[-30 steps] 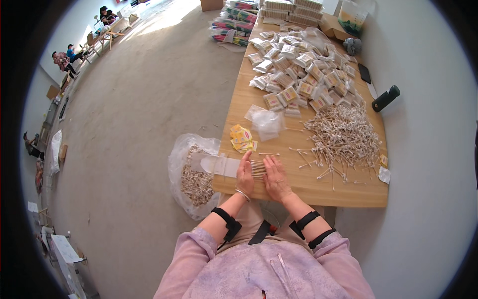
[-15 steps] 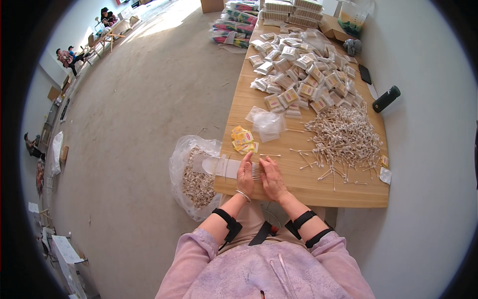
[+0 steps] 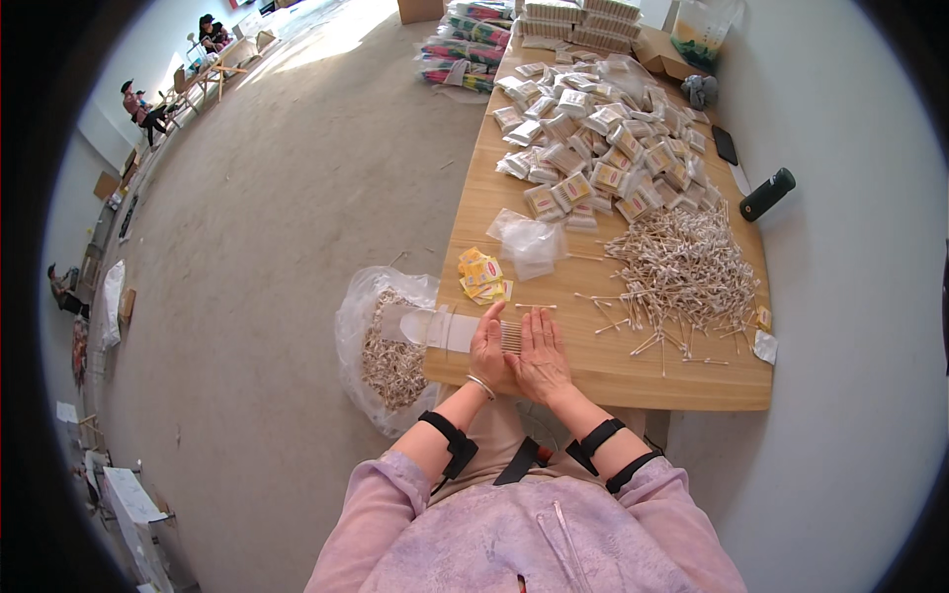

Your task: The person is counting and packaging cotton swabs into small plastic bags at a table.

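A row of cotton swabs (image 3: pixel 511 337) lies side by side on the table near its front left corner, between my two hands. My left hand (image 3: pixel 486 348) stands on edge along the row's left side, fingers stretched out. My right hand (image 3: pixel 542 358) lies almost flat on the right side, its fingers straight and close together; the swabs partly disappear beside both palms. Left of my left hand is a flat whitish plastic piece (image 3: pixel 453 334) that sticks out over the table edge. A single cotton swab (image 3: pixel 537 306) lies just beyond my right fingertips.
Loose swabs form a large pile (image 3: pixel 682 267) on the right. Yellow cards (image 3: pixel 481 277) and clear bags (image 3: pixel 532 243) lie ahead, with packed swab packets (image 3: pixel 593 138) farther back. A bag of swabs (image 3: pixel 395 366) stands left of the table. A dark bottle (image 3: pixel 767 196) is by the wall.
My right hand has flattened, its fingers now straighter and pointing farther forward. My left hand has hardly moved beside the row of swabs.
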A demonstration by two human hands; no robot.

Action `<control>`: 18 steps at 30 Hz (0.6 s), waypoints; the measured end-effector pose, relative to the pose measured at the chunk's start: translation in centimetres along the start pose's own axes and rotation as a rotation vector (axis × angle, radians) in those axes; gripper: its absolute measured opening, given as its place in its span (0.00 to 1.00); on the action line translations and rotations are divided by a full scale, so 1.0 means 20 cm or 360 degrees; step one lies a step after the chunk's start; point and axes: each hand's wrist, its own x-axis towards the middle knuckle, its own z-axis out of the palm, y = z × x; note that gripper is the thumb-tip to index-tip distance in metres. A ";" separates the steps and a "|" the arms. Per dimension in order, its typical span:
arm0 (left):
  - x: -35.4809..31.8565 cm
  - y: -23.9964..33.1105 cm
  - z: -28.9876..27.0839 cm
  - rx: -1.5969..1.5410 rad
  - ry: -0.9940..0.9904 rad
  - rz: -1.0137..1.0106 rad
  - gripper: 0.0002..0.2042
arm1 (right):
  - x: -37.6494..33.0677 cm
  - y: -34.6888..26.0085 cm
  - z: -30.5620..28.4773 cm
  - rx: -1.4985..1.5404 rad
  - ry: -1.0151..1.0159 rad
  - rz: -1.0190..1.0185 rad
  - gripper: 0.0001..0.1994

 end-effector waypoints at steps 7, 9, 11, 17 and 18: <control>-0.01 0.01 0.00 -0.0174 0.0036 -0.0063 0.25 | -0.04 0.05 -0.06 0.0083 0.0039 -0.0036 0.43; 0.00 0.03 -0.01 -0.0068 0.0006 -0.0056 0.25 | -0.04 0.05 -0.07 -0.0050 -0.0228 -0.0158 0.44; 0.00 0.05 0.02 -0.0078 -0.0027 -0.0066 0.25 | -0.05 0.05 -0.06 -0.0112 -0.0192 -0.0157 0.44; 0.02 -0.01 -0.04 -0.0243 -0.0041 -0.0092 0.24 | -0.05 0.00 -0.07 -0.0125 -0.0179 -0.0178 0.46; 0.03 0.01 -0.05 -0.0379 -0.0070 -0.0110 0.23 | -0.05 0.01 -0.07 -0.0081 -0.0183 -0.0174 0.47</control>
